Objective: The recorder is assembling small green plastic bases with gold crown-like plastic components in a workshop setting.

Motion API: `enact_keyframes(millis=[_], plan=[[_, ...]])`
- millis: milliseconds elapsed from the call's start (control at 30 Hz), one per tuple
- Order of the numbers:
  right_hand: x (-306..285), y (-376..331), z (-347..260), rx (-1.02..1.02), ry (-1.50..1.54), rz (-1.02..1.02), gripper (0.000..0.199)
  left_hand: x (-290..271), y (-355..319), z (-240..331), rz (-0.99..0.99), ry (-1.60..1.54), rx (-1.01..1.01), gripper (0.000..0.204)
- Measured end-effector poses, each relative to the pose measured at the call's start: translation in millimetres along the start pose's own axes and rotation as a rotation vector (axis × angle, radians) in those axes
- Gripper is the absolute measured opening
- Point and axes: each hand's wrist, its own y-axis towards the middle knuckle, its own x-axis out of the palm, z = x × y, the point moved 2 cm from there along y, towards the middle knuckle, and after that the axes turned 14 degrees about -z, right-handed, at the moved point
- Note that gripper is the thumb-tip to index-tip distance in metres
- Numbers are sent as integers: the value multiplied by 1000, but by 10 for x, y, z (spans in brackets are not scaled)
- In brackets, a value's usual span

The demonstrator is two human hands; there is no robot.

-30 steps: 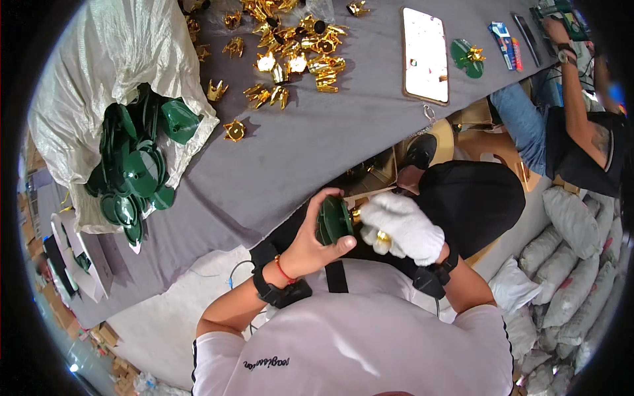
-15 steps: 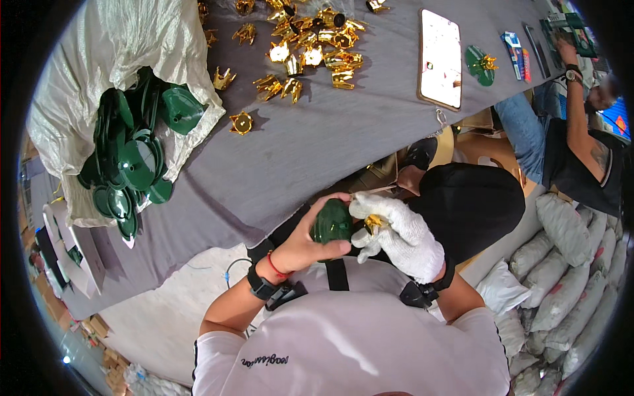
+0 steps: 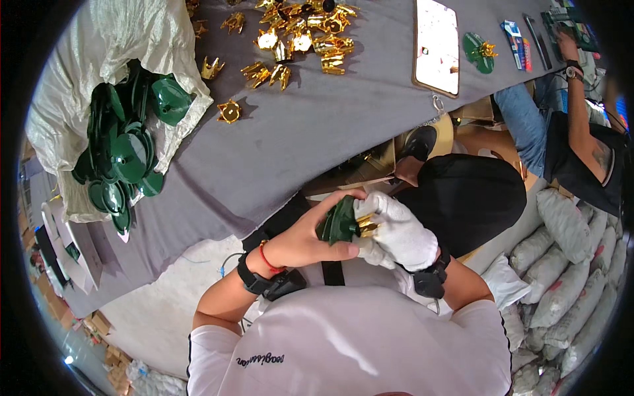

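Bare fingers of my left hand (image 3: 309, 236) wrap round a dark green plastic piece (image 3: 339, 221), held in front of my chest. My right hand (image 3: 399, 232), in a white knitted glove, grips a small gold crown (image 3: 366, 225) against the right side of that piece. The glove covers part of the crown, so how far the two fit together cannot be seen. Many loose gold crowns (image 3: 302, 41) lie on the grey cloth-covered table (image 3: 264, 138). To the left, a white woven sack (image 3: 158, 33) spills glossy green plastic pieces (image 3: 129, 158).
A phone with a bright screen (image 3: 436, 46) lies near the table edge, beside a green piece bearing a crown (image 3: 479, 51). Small boxes (image 3: 515, 45) lie further right. Another person's arm (image 3: 578, 112) reaches over the table at far right. Filled sacks (image 3: 561, 264) are piled below.
My right hand has brought the gold crown left against the green piece. The green piece has turned in my left hand, now showing its side. The view has shifted slightly.
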Motion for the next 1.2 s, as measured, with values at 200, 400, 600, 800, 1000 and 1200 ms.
enact_keyframes(millis=[200,400,600,800,1000,1200], plan=[[-100,73,-76,-534,-1693,19,37,19,4,-108,19,-233,-91,86],[62,75,-245,-179,-1950,23,45,-33,25,-26,113,182,-110,81],[8,203,-232,-260,-1876,58,38,-44,108,-96,148,118,-189,81],[-231,337,-172,335,-655,196,20,-227,167,-551,216,274,-132,89],[-130,251,-551,-329,-1774,686,22,-424,21,-538,283,-92,-29,83],[370,670,-1139,-1023,-1757,652,27,-323,-162,-430,81,-498,-31,78]])
